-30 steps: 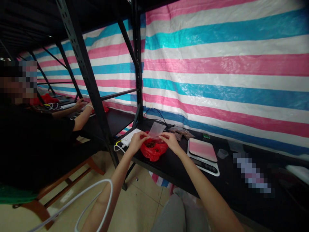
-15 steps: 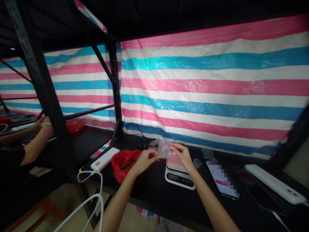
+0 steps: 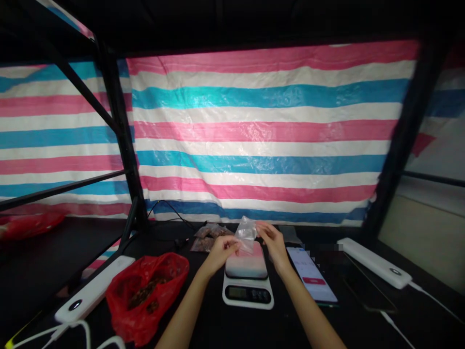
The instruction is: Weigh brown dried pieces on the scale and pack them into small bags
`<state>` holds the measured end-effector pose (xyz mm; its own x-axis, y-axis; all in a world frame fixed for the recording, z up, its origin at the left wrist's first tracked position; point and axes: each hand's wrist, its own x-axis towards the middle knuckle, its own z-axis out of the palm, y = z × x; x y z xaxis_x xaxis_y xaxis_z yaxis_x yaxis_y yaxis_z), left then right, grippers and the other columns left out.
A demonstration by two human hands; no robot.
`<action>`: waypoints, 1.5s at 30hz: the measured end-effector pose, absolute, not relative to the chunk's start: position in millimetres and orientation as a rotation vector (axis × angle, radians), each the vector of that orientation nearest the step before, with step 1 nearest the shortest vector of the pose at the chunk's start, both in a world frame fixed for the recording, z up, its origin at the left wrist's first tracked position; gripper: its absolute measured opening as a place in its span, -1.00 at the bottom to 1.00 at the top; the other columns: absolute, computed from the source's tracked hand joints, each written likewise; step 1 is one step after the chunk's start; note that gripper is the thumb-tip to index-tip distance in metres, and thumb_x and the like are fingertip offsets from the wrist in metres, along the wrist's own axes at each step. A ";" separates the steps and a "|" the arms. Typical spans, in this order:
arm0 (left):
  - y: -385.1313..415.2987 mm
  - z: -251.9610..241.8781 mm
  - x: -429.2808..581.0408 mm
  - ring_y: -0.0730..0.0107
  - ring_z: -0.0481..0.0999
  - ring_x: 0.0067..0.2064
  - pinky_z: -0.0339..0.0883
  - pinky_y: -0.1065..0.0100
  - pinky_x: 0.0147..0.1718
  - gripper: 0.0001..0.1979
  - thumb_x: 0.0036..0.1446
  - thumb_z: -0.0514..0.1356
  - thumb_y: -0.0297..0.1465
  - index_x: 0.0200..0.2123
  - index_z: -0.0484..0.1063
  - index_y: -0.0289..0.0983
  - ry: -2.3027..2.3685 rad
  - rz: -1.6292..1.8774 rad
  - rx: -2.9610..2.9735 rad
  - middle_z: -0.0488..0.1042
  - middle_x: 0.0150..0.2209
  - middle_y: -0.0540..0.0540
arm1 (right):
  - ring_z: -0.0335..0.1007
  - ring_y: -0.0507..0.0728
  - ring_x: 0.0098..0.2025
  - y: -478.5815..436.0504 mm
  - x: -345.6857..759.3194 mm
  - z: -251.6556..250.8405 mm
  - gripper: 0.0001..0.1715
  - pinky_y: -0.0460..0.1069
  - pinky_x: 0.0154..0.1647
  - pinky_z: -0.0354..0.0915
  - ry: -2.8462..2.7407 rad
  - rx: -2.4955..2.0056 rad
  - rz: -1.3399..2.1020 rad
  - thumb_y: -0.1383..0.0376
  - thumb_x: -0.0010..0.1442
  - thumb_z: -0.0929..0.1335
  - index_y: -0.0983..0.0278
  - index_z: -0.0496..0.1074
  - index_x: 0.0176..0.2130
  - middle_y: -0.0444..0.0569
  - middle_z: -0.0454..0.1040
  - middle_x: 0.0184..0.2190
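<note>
Both of my hands pinch a small clear plastic bag (image 3: 246, 231) and hold it up just above the far edge of a white digital kitchen scale (image 3: 247, 281). My left hand (image 3: 222, 250) grips the bag's left side with closed fingers. My right hand (image 3: 271, 241) grips its right side. The scale has a shiny platform and a dark display facing me. A red plastic bag (image 3: 145, 293) with dark brown pieces inside lies open to the left of the scale on the black shelf (image 3: 203, 329).
A white power bank (image 3: 95, 289) with a white cable lies left of the red bag. Small filled packets (image 3: 205, 237) lie behind the scale. A phone (image 3: 311, 275) and a second white power bank (image 3: 375, 262) lie to the right. Black rack posts (image 3: 121, 140) and a striped tarp (image 3: 254, 140) stand behind.
My view has swung right. Both hands carried the clear bag from over the red bag to above the scale. The person at the left is out of view.
</note>
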<state>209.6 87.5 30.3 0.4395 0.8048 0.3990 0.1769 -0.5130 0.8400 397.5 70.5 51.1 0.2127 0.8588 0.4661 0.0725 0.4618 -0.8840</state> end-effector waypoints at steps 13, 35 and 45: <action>84.5 17.2 222.9 0.51 0.31 -0.69 0.07 0.50 -0.72 -0.64 -0.19 0.29 -0.17 -0.45 0.47 -0.38 0.855 1.158 1.520 0.40 -0.67 -0.02 | 0.35 0.07 -0.50 65.1 396.4 43.0 -0.68 -0.10 -0.63 0.13 -1.045 -0.969 0.701 0.13 -0.15 0.44 0.29 0.51 -0.39 0.00 0.53 -0.48; 85.7 16.9 215.0 0.50 0.33 -0.54 0.17 0.51 -0.65 -0.46 0.01 0.06 0.02 -0.35 0.45 -0.39 0.778 1.145 1.614 0.38 -0.56 -0.07 | 0.41 0.11 -0.43 71.4 397.0 29.4 -0.66 -0.04 -0.44 0.29 -1.393 -1.047 0.671 0.10 -0.04 0.38 0.29 0.54 -0.32 0.01 0.55 -0.39; 81.3 24.6 214.7 0.55 0.27 -0.50 0.17 0.55 -0.63 -0.58 0.02 0.11 -0.07 -0.42 0.44 -0.36 0.734 1.277 1.673 0.27 -0.49 -0.02 | 0.31 0.02 -0.54 56.9 387.7 34.2 -0.79 -0.10 -0.53 0.16 -1.671 -1.207 0.287 0.16 0.02 0.37 0.23 0.53 -0.43 -0.09 0.50 -0.54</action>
